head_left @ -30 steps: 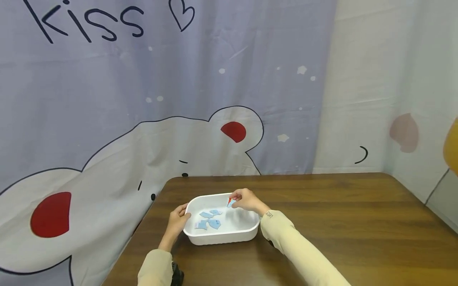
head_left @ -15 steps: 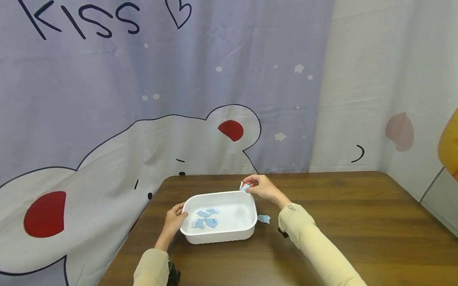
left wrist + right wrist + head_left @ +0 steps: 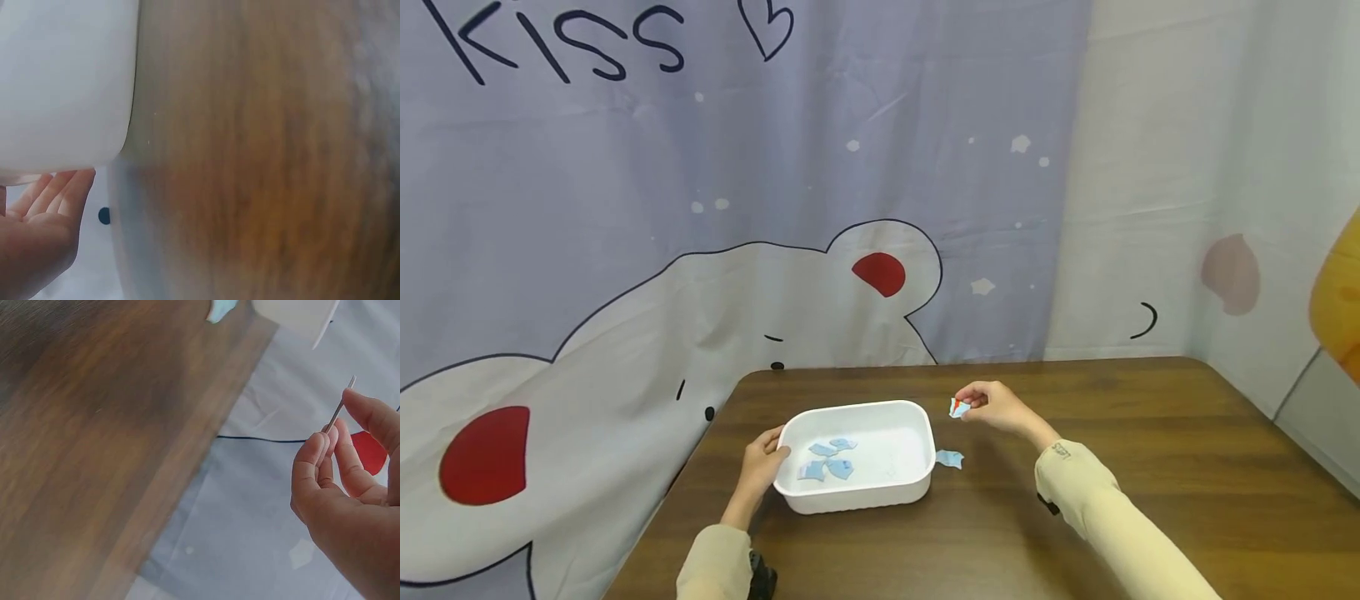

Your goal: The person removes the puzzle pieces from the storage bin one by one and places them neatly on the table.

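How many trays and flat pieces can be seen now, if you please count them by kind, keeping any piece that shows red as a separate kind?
White tray: 1
Light-blue pieces with no red showing: 5 (4 in the tray, 1 on the table)
Red-marked piece: 1 (in the right hand)
Total: 7

head: forward-down, farther | left wrist, right wrist: close, tilted | all share: tub [image 3: 874,454]

Curtained indoor corner, kind of room unclear, cartoon-printed cloth [image 3: 820,167] hanging behind, brown wood-grain table [image 3: 1187,467]
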A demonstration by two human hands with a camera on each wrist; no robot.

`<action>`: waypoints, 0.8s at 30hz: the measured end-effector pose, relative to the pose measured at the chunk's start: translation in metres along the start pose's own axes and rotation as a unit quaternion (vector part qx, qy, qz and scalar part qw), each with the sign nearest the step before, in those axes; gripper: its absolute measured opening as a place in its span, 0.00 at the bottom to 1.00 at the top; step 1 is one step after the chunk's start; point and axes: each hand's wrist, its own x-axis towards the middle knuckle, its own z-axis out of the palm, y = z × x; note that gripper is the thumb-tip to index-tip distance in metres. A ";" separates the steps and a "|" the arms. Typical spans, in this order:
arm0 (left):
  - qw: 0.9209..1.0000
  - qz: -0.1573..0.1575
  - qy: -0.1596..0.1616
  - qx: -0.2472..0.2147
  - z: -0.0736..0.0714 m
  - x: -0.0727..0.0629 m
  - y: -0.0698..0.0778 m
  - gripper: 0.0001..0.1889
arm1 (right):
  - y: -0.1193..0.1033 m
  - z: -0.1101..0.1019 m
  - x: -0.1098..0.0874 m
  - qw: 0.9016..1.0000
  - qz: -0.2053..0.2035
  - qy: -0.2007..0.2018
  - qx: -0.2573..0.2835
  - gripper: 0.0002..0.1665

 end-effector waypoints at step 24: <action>1.000 -0.003 0.007 0.000 0.000 0.001 -0.001 0.23 | 0.053 0.017 -0.028 0.994 0.084 -0.068 0.007 0.19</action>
